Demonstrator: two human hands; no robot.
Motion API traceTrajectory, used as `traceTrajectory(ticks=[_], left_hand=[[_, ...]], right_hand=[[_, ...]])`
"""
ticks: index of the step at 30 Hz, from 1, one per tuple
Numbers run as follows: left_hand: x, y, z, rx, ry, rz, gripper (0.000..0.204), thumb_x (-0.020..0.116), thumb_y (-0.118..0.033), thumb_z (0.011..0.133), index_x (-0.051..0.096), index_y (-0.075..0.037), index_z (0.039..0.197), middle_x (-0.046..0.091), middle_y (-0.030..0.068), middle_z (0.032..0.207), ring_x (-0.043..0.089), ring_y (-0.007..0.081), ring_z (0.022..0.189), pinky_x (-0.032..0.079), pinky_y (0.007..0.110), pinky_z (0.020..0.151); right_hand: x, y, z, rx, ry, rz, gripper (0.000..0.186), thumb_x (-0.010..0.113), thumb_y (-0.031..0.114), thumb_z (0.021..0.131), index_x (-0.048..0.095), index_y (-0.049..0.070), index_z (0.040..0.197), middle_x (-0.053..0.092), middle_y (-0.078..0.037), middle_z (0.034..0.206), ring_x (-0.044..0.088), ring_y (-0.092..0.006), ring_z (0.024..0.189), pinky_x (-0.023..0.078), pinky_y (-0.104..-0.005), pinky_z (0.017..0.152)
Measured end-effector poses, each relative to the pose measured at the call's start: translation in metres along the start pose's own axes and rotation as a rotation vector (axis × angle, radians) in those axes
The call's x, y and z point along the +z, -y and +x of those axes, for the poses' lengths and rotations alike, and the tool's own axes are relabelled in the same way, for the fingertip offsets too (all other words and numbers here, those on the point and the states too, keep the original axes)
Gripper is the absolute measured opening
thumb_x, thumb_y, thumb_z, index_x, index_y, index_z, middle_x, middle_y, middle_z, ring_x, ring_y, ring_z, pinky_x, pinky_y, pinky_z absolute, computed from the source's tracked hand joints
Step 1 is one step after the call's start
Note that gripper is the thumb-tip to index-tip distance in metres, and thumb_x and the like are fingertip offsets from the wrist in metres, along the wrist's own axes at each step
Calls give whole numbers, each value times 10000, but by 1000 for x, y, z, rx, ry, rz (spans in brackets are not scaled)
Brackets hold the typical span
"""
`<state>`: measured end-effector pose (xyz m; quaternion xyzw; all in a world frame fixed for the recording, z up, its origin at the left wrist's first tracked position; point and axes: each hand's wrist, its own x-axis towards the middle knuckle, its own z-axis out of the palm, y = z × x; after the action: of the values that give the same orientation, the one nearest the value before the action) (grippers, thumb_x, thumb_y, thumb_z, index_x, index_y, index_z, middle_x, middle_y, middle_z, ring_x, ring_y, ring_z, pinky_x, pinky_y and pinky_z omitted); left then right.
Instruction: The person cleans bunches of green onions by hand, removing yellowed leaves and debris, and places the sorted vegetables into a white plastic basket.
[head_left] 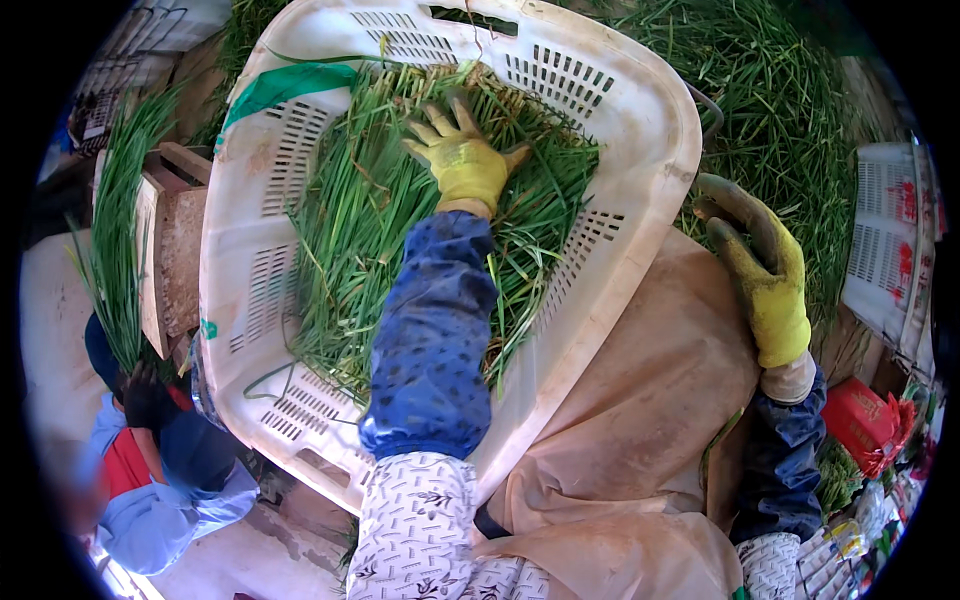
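Note:
My left hand [465,165], in a yellow glove with a dark-stained palm side, presses flat with spread fingers on a bed of long, thin, chive-like greens [370,215]. These greens lie inside a large white plastic basket [265,165] with slotted walls, tilted across my front. Outside the basket's right wall is my right hand [765,275], in a matching glove. Its fingers are curved and apart from the thumb, and I see nothing between them. Beside it spreads a big heap of the same greens [770,120]. Green tape [285,92] is wrapped on the basket's left rim.
A brownish plastic apron [640,370] covers my lap. At the left, a co-worker's dark-gloved hand [150,395] holds an upright bunch of greens [125,240] beside a wooden box [170,250]. Another white basket [885,245] and a red package [865,425] are on the right.

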<state>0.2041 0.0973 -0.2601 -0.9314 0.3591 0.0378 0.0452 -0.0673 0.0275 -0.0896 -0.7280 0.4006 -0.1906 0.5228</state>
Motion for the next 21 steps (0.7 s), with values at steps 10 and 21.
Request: traceTrajectory(ticks=[10, 21], left_hand=[[4, -3, 25, 26, -33, 207, 983, 720, -379, 707, 178, -125, 1486, 444, 174, 1343, 477, 371, 1166, 450, 455, 910], [-17, 107, 17, 66, -111, -1162, 999, 784, -29, 601, 238, -2, 1437, 578, 234, 1205, 601, 282, 1057, 464, 334, 936]], right_hand=[[-4, -1, 3, 98, -54, 140, 244, 588, 15, 883, 636, 7, 1122, 651, -73, 1024, 592, -108, 927, 465, -240, 823], [31, 45, 0, -276, 84, 109, 298, 635, 5, 846, 611, -8, 1143, 650, -82, 1030, 620, -124, 891, 503, -252, 763]])
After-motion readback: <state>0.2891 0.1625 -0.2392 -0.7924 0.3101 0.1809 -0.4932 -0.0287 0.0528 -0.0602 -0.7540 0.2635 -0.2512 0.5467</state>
